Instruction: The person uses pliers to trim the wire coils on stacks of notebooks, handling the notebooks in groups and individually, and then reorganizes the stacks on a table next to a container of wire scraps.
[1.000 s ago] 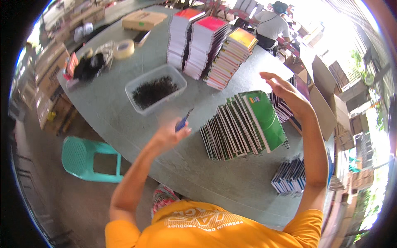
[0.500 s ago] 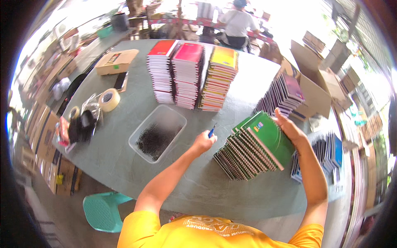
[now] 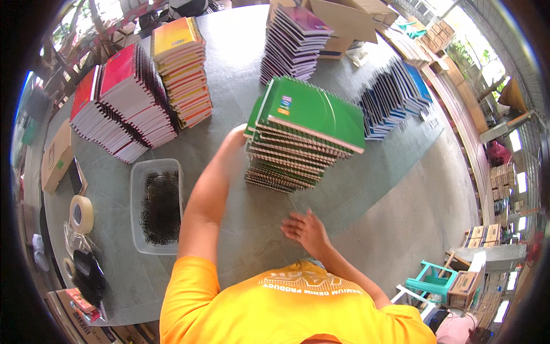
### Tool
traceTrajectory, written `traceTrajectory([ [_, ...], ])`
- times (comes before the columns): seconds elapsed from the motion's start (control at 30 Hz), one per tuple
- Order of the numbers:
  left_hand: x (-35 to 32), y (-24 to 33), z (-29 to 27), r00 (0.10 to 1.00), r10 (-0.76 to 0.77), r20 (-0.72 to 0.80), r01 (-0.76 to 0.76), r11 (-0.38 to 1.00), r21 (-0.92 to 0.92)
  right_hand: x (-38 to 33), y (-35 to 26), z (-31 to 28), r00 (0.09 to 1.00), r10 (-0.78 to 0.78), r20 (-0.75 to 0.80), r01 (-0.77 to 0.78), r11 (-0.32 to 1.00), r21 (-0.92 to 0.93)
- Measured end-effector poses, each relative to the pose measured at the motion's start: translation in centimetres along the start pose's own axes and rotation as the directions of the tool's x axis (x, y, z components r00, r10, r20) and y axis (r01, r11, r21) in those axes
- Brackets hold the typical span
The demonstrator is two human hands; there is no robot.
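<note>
- Grey worktop spans most of the view, with pale grey floor beyond its right edge and a teal plastic stool at lower right.
- Green spiral-bound notebooks: 1 uneven stack, standing at the centre of the worktop. Top cover faces up; another green cover juts out at the left.
- Left hand: at the left side of the green stack, blurred and partly out of sight. Grip and contents cannot be told.
- Right hand: in front of the green stack and apart from it. Fingers spread and lightly curled, nothing held.
- Purple notebooks: 1 stack behind the green, near an open cardboard carton.
- Blue notebooks: leaning group, right of the green stack.
- Yellow notebooks: 1 stack at upper left, just beside the pink-red notebooks; orange-red notebooks stand farther left.
- Clear plastic tub: left of the left forearm, containing a mass of black pieces, too fine to identify.
- Tape roll: near the worktop's left edge, between a closed cardboard box and a black bundle.
</note>
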State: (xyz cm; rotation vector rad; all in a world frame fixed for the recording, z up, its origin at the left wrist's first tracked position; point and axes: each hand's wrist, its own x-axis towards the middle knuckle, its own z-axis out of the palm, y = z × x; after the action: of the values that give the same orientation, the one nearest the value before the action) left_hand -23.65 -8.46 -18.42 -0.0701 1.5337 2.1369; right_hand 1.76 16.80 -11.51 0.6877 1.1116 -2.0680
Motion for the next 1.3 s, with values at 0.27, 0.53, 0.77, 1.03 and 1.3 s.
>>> traceTrajectory([
  [0.27,-8.0,-1.0,1.1,0.985,0.078,-0.151,-0.049,0.980,0.192,3.9,-5.1,3.1,0.979,-0.198,-0.056,0.199,0.980,0.013],
  [0.53,-16.3,-7.4,14.2,0.497,0.186,-0.848,-0.120,0.982,0.146,7.6,-9.8,4.0,0.938,-0.204,0.280,0.271,0.936,-0.225],
  [0.77,-14.5,-9.2,23.7,0.121,-0.030,-0.992,-0.377,0.923,-0.073,15.7,-14.6,3.9,0.774,0.142,0.617,0.139,0.913,-0.383],
  [1.03,-11.1,-10.5,27.4,-0.110,0.027,-0.994,-0.546,0.834,0.083,16.2,-20.1,8.3,0.484,0.434,0.760,-0.035,0.877,-0.479],
  [1.3,-20.9,1.8,26.8,-0.293,0.448,-0.844,-0.707,0.493,0.507,7.9,-25.7,20.4,0.275,0.582,0.766,0.183,0.750,-0.636],
])
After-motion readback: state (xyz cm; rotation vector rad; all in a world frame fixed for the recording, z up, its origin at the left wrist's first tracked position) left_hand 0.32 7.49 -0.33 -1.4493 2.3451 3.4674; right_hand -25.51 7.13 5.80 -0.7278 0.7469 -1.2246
